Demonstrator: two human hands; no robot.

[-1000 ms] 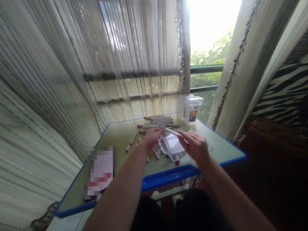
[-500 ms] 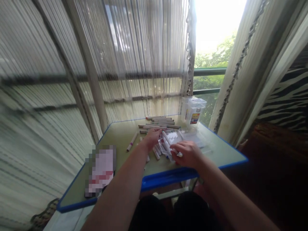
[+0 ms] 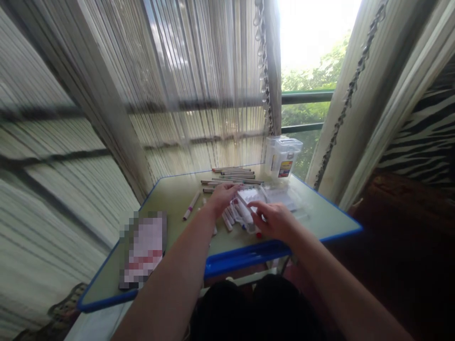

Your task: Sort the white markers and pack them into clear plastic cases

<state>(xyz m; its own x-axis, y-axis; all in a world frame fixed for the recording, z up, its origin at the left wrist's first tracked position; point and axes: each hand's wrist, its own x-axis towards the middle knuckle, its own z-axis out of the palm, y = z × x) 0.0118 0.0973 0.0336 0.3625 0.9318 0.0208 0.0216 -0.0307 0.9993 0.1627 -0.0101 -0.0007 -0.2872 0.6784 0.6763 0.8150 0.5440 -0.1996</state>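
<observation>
Holding left hand [image 3: 222, 199] bent, right hand [image 3: 274, 219] half-open, not showing whether gripping; maybe bumping away thin white stick-shaped markers [image 3: 227, 222] between.

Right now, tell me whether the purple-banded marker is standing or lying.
Lying flat: the purple-banded marker stretches along the tabletop, to the left of the left hand.

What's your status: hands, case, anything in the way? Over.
Left hand at clear plastic case, far-left edge; right hand at its near-right side; grips unclear. Case on table. Loose markers crowd its left side.
</observation>
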